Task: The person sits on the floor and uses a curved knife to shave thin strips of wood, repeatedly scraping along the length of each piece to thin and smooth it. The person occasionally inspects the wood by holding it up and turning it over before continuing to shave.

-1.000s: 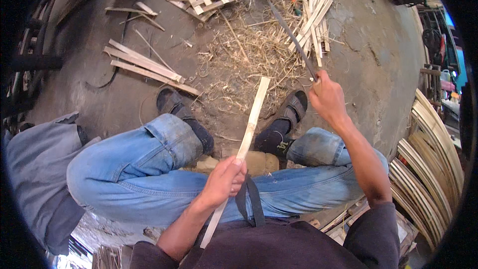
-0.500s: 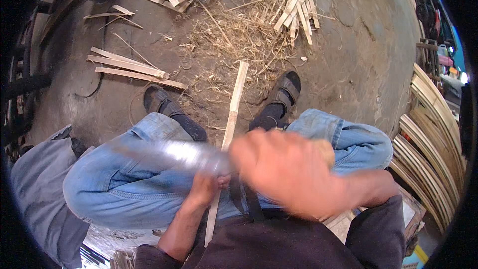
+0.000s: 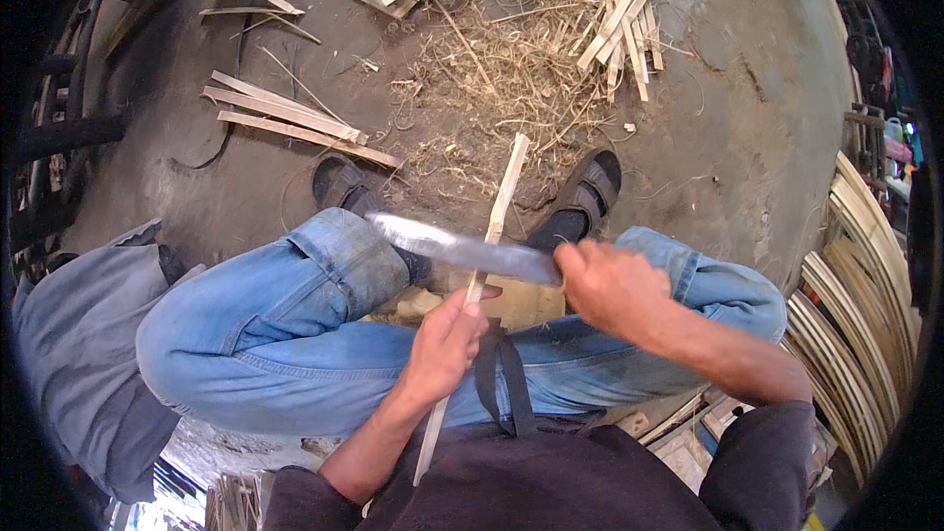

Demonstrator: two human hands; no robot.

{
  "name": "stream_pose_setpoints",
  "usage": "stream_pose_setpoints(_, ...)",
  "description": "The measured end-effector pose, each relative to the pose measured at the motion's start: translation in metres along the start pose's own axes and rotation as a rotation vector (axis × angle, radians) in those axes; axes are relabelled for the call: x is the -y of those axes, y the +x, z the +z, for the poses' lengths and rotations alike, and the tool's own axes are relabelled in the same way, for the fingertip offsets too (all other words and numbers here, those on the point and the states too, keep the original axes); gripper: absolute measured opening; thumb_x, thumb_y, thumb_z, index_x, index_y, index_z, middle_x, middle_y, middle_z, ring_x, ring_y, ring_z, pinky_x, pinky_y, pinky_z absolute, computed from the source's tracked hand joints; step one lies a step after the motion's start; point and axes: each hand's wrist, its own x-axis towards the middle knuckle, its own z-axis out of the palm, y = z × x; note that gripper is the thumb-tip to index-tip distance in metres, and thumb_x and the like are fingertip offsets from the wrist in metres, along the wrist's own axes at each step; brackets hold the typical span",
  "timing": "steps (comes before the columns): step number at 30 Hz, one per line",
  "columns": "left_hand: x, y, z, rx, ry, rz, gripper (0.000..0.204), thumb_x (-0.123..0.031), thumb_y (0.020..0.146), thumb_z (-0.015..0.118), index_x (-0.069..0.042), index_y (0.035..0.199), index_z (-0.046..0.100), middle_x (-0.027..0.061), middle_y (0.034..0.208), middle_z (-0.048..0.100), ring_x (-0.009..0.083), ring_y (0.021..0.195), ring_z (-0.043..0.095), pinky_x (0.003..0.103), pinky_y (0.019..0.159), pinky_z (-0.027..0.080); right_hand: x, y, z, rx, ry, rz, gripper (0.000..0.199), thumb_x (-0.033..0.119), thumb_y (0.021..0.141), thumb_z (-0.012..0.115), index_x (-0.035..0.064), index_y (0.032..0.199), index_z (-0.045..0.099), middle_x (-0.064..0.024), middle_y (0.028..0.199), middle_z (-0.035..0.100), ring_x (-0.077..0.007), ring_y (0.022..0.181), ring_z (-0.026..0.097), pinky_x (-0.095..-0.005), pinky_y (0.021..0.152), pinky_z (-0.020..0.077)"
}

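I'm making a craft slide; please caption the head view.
Left hand grips a pale strip while the right hand holds a long blade across it, shavings beyond on the floor.

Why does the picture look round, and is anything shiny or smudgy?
In the head view, the fisheye lens leaves a dark curved border; also in the head view, the long grey metal blade shines white with glare and looks slightly blurred, while the flat pale wood-like strip looks sharper.
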Motion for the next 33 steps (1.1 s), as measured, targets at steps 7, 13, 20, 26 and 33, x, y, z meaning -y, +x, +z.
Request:
stream_pose_setpoints(7, 0.003, 0.005, -0.003, -0.033, -0.022, 0.008, 0.039, -0.028, 0.105, 0.039, -0.003, 0.134, 0.049, -0.0070, 0.072, 0.035, 0.0012, 0.053, 0.029, 0.018, 0.044, 0.025, 0.010, 0.002, 0.010, -0.091, -0.030, -0.055, 0.016, 0.014, 0.080, 0.063, 0.0059, 0.089, 0.052, -0.0110, 0.074, 0.059, -0.0305, 0.066, 0.067, -0.0408, 0.055, 0.0568)
stream_pose_setpoints(13, 0.001, 0.007, 0.000, -0.014, -0.098, 0.035, 0.037, -0.027, 0.104, 0.040, -0.003, 0.131, 0.051, -0.0082, 0.071, 0.035, 0.0007, 0.052, 0.029, 0.018, 0.044, 0.025, 0.007, 0.011, 0.003, -0.026, -0.052, -0.001, 0.018, 0.014, 0.082, 0.063, 0.0055, 0.093, 0.052, -0.0132, 0.078, 0.062, -0.0301, 0.072, 0.068, -0.0424, 0.061, 0.0560)
stream_pose_setpoints(20, 0.000, 0.007, -0.001, 0.034, -0.165, -0.023, 0.036, -0.028, 0.104, 0.040, -0.004, 0.129, 0.051, -0.0085, 0.070, 0.033, 0.0007, 0.052, 0.028, 0.018, 0.044, 0.024, 0.003, 0.022, 0.010, -0.079, -0.038, 0.015, 0.018, 0.012, 0.081, 0.063, 0.0042, 0.094, 0.052, -0.0148, 0.080, 0.062, -0.0329, 0.072, 0.068, -0.0434, 0.056, 0.0558)
stream_pose_setpoints(26, -0.003, 0.007, -0.004, 0.078, -0.207, -0.023, 0.034, -0.027, 0.104, 0.040, -0.006, 0.128, 0.052, -0.0092, 0.069, 0.033, 0.0003, 0.052, 0.028, 0.018, 0.044, 0.023, -0.027, 0.026, -0.004, -0.150, 0.048, 0.157, 0.013, 0.010, 0.083, 0.059, 0.0036, 0.092, 0.052, -0.0167, 0.080, 0.064, -0.0339, 0.071, 0.069, -0.0470, 0.058, 0.0551)
stream_pose_setpoints(33, -0.001, 0.003, -0.002, 0.068, -0.220, -0.046, 0.032, -0.026, 0.104, 0.040, -0.006, 0.126, 0.053, -0.0096, 0.068, 0.034, 0.0003, 0.052, 0.029, 0.018, 0.044, 0.024, -0.021, 0.026, -0.003, -0.111, 0.100, 0.184, 0.020, 0.016, 0.085, 0.062, 0.0026, 0.094, 0.050, -0.0189, 0.080, 0.063, -0.0396, 0.072, 0.066, -0.0491, 0.060, 0.0540)
